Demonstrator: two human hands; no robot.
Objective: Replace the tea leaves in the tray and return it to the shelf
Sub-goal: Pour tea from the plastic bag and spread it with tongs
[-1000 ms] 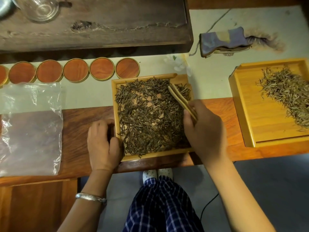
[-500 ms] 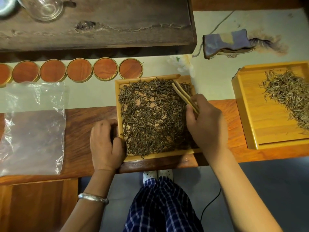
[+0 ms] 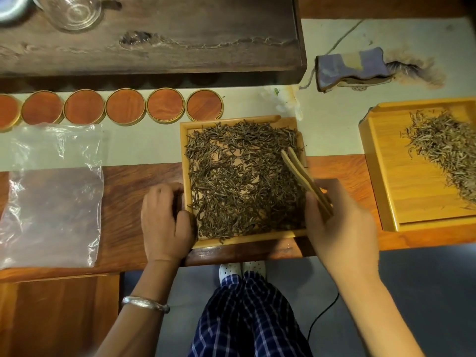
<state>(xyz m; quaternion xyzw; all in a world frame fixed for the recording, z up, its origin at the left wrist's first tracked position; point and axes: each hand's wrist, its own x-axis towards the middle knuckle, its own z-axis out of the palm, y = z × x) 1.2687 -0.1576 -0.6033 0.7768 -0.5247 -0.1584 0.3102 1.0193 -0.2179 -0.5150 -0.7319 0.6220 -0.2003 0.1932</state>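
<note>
Tea leaves [image 3: 242,186], loose and easily spilled, fill the stiff wooden tray [image 3: 233,121] at the tabletop [image 3: 134,181] edge. Left hand [image 3: 164,217] grips its left rim; right hand [image 3: 340,228] pinches wooden tongs [image 3: 304,179]. Lift level by both rims.

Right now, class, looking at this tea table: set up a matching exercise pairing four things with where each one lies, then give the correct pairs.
Things:
1. wooden tongs
2. plastic bag
3. round wooden coasters
4. glass cup

Places:
A. flat on the table, far left
B. on the dark wooden tea board
C. in the right hand, over the dark tea leaves
D. in a row behind the middle tray

Pairs: 1-C, 2-A, 3-D, 4-B
</note>
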